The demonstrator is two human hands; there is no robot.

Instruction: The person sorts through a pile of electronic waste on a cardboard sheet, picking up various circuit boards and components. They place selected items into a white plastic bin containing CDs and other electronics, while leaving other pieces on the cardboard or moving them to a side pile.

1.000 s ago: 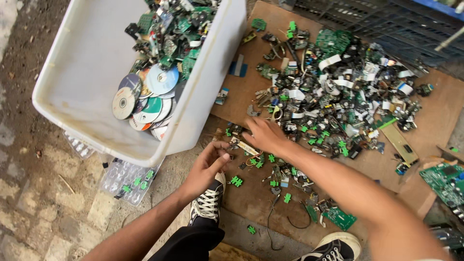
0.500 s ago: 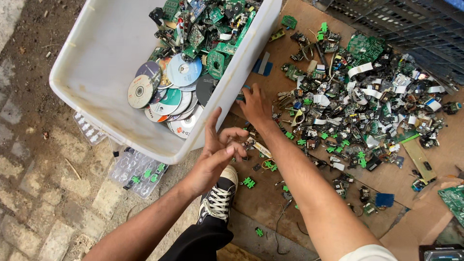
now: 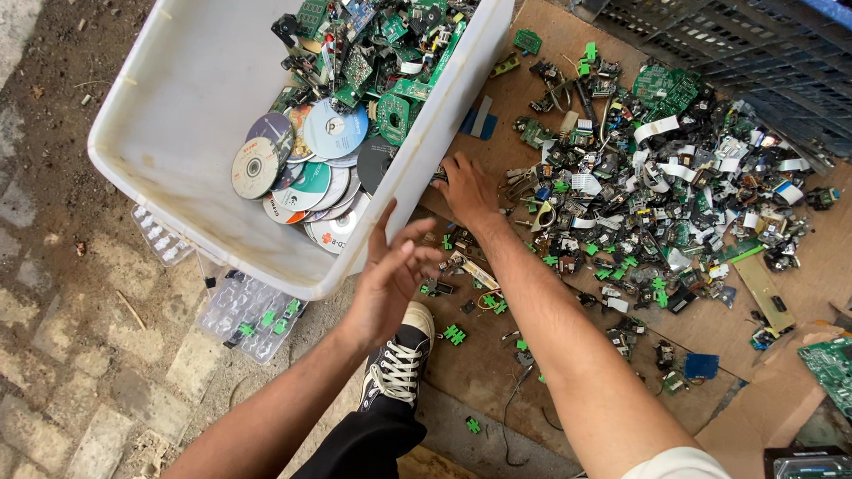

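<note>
Now, from the head camera, my left hand (image 3: 390, 275) hangs just below the near corner of the white plastic tub (image 3: 169, 142), fingers spread wide and palm turned up, holding nothing that I can see. A second ago it was lower, down among the scraps beside the shoe; it has risen to the tub's rim since, and by my reading whatever it gathered has gone over the edge.

My right hand (image 3: 466, 188) lies flat on the brown cardboard sheet (image 3: 710, 324), at the centre of the frame, fingertips pressed against the tub's outer wall. It has slid up along the cardboard towards that wall. Whether anything sits beneath the palm I cannot tell.

The tub fills the upper left, tilted, its far end heaped with green circuit boards (image 3: 390, 89) and a fan of compact discs (image 3: 306, 168) lying below them; the near half is bare white plastic.

To the right, the heap of electronic scrap (image 3: 657, 195) spreads across the cardboard: green connectors, white ribbon strips, dark small parts, well tangled. Loose green connectors (image 3: 454, 334) lie scattered between my forearms.

At lower centre sits my black lace-up sneaker (image 3: 399, 359). Clear plastic blister trays (image 3: 253, 310) lie on the paving under the tub's corner.
</note>
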